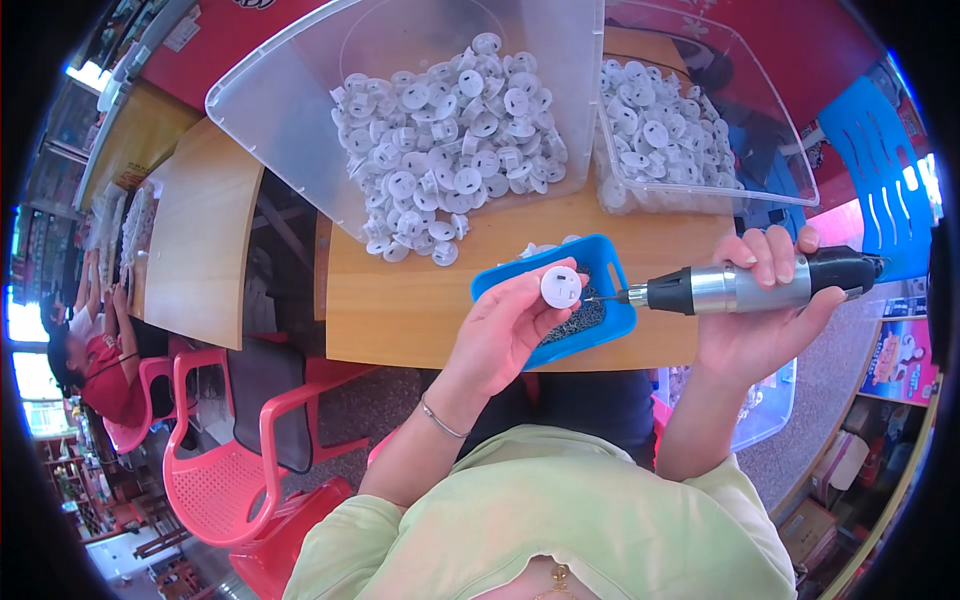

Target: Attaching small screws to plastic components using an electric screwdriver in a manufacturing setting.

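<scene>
Wooden counter [420,300] w/ two clear bins of white parts at far side. Left hand [505,325] fingers clamped on a round white part [561,287] over the blue tray [610,262]; right hand [765,310] wrapped round the electric screwdriver [750,284], tip just beside the part. Looks like the screw-driving step; next needs bit lined up w/ the hole.

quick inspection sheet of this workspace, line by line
surface: wooden table, bare at its near edge
job's things: round white plastic part in left hand; electric screwdriver in right hand, tip at the part; blue tray of small dark screws
clutter: two clear bins heaped with white parts
grippers: both hands closed on their items
cables: nothing seen
surroundings: red plastic chairs, blue chair, another person at left
</scene>
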`<action>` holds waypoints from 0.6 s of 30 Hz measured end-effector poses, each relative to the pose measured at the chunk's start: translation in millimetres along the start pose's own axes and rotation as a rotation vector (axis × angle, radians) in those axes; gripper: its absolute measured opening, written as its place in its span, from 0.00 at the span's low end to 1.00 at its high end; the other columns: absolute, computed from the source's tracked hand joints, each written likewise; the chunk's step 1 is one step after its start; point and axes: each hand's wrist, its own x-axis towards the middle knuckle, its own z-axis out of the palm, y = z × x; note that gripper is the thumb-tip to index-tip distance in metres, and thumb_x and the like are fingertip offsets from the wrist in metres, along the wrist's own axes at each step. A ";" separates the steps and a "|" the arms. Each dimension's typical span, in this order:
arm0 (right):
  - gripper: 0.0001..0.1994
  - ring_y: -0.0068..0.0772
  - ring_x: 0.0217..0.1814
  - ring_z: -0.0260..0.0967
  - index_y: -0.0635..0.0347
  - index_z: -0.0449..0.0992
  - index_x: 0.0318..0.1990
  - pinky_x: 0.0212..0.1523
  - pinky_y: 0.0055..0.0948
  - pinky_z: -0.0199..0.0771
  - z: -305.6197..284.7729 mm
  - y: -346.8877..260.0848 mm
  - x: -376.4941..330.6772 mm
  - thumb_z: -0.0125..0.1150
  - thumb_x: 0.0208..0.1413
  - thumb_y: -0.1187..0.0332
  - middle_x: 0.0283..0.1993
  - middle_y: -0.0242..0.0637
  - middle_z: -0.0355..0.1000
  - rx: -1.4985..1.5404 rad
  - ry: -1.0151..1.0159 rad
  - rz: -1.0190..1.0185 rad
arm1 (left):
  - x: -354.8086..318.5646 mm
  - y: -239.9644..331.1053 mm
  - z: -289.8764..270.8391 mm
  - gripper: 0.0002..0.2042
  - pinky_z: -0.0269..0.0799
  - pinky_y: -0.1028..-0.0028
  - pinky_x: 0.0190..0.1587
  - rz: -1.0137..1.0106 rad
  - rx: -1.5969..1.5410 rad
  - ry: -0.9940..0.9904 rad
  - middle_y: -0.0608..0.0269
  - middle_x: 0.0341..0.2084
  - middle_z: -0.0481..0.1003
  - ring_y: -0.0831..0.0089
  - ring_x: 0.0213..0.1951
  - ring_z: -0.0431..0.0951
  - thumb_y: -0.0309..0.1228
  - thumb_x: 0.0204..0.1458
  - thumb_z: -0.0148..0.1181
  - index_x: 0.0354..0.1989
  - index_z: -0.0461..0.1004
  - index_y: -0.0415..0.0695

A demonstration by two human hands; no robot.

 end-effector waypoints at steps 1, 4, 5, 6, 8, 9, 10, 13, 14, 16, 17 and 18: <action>0.19 0.19 0.27 0.56 0.54 0.58 0.36 0.39 0.23 0.58 0.6 0.9 -0.6 0.60 0.43 0.58 0.23 0.27 0.56 0.000 0.001 0.001 | -0.2 -1.5 -1.0 0.16 0.71 0.82 0.39 0.000 0.000 0.001 0.51 0.41 0.68 0.75 0.36 0.72 0.28 0.54 0.41 0.48 0.60 0.33; 0.20 0.19 0.27 0.55 0.53 0.58 0.36 0.39 0.23 0.57 2.6 4.6 -2.9 0.60 0.43 0.56 0.23 0.27 0.55 -0.058 -0.011 -0.017 | -1.7 -5.9 -5.5 0.15 0.70 0.82 0.41 0.049 0.074 -0.035 0.53 0.41 0.68 0.76 0.38 0.72 0.27 0.53 0.42 0.48 0.61 0.33; 0.20 0.19 0.27 0.54 0.53 0.57 0.36 0.39 0.24 0.56 2.9 5.4 -3.8 0.60 0.43 0.55 0.23 0.27 0.55 -0.090 -0.019 -0.024 | -1.3 -6.8 -5.7 0.15 0.69 0.81 0.42 0.055 0.079 -0.040 0.55 0.41 0.68 0.76 0.38 0.71 0.26 0.53 0.42 0.48 0.61 0.34; 0.20 0.19 0.27 0.54 0.53 0.57 0.36 0.39 0.24 0.56 3.0 6.3 -4.3 0.60 0.43 0.55 0.23 0.26 0.54 -0.122 -0.028 -0.031 | -1.0 -7.3 -6.2 0.15 0.68 0.81 0.43 0.062 0.084 -0.045 0.56 0.41 0.68 0.76 0.39 0.71 0.25 0.53 0.43 0.48 0.62 0.34; 0.20 0.19 0.27 0.53 0.52 0.57 0.37 0.39 0.24 0.55 3.6 7.2 -4.7 0.59 0.44 0.55 0.23 0.26 0.54 -0.148 -0.029 -0.045 | -0.5 -8.1 -7.5 0.14 0.68 0.81 0.43 0.059 0.088 -0.056 0.57 0.41 0.68 0.76 0.40 0.70 0.25 0.53 0.43 0.48 0.62 0.34; 0.20 0.19 0.27 0.53 0.52 0.57 0.37 0.39 0.24 0.55 3.7 6.9 -4.7 0.59 0.44 0.54 0.24 0.27 0.54 -0.174 -0.030 -0.061 | -0.2 -8.4 -7.3 0.14 0.68 0.80 0.44 0.055 0.092 -0.069 0.59 0.40 0.68 0.76 0.40 0.70 0.25 0.52 0.43 0.47 0.63 0.35; 0.20 0.19 0.27 0.53 0.52 0.57 0.37 0.39 0.24 0.55 3.4 6.4 -4.7 0.59 0.44 0.54 0.24 0.27 0.54 -0.175 -0.029 -0.062 | -0.2 -8.5 -5.9 0.14 0.68 0.80 0.44 0.053 0.092 -0.071 0.59 0.40 0.68 0.76 0.40 0.70 0.25 0.52 0.43 0.47 0.63 0.35; 0.20 0.19 0.27 0.53 0.52 0.57 0.37 0.39 0.25 0.55 2.3 7.3 -4.7 0.59 0.44 0.54 0.24 0.27 0.54 -0.205 -0.039 -0.087 | -1.6 -7.2 -1.9 0.14 0.68 0.80 0.44 0.056 0.097 -0.066 0.60 0.40 0.68 0.76 0.40 0.70 0.25 0.52 0.44 0.48 0.63 0.36; 0.20 0.19 0.27 0.53 0.52 0.57 0.37 0.39 0.25 0.55 2.3 8.3 -4.8 0.59 0.44 0.54 0.24 0.27 0.54 -0.213 -0.041 -0.087 | -2.0 -6.4 -1.7 0.14 0.68 0.80 0.44 0.052 0.092 -0.077 0.60 0.40 0.68 0.76 0.40 0.70 0.25 0.52 0.44 0.48 0.63 0.36; 0.20 0.20 0.27 0.53 0.52 0.57 0.37 0.39 0.25 0.55 1.8 9.9 -5.2 0.59 0.44 0.54 0.24 0.27 0.54 -0.221 -0.042 -0.086 | -2.3 -6.3 -2.8 0.14 0.68 0.79 0.44 0.048 0.087 -0.086 0.60 0.40 0.68 0.76 0.40 0.70 0.25 0.52 0.44 0.47 0.63 0.36; 0.20 0.20 0.27 0.53 0.52 0.57 0.37 0.39 0.25 0.55 1.9 9.4 -5.2 0.59 0.44 0.54 0.24 0.27 0.53 -0.221 -0.040 -0.087 | -1.9 -6.9 -2.7 0.14 0.68 0.79 0.44 0.046 0.091 -0.088 0.60 0.40 0.68 0.76 0.41 0.70 0.25 0.52 0.44 0.47 0.63 0.36; 0.21 0.20 0.27 0.53 0.51 0.57 0.37 0.39 0.25 0.55 2.0 8.9 -5.2 0.59 0.43 0.53 0.23 0.27 0.53 -0.222 -0.038 -0.088 | -1.6 -7.5 -2.7 0.14 0.68 0.79 0.44 0.043 0.095 -0.090 0.60 0.40 0.68 0.76 0.41 0.70 0.25 0.52 0.45 0.47 0.63 0.36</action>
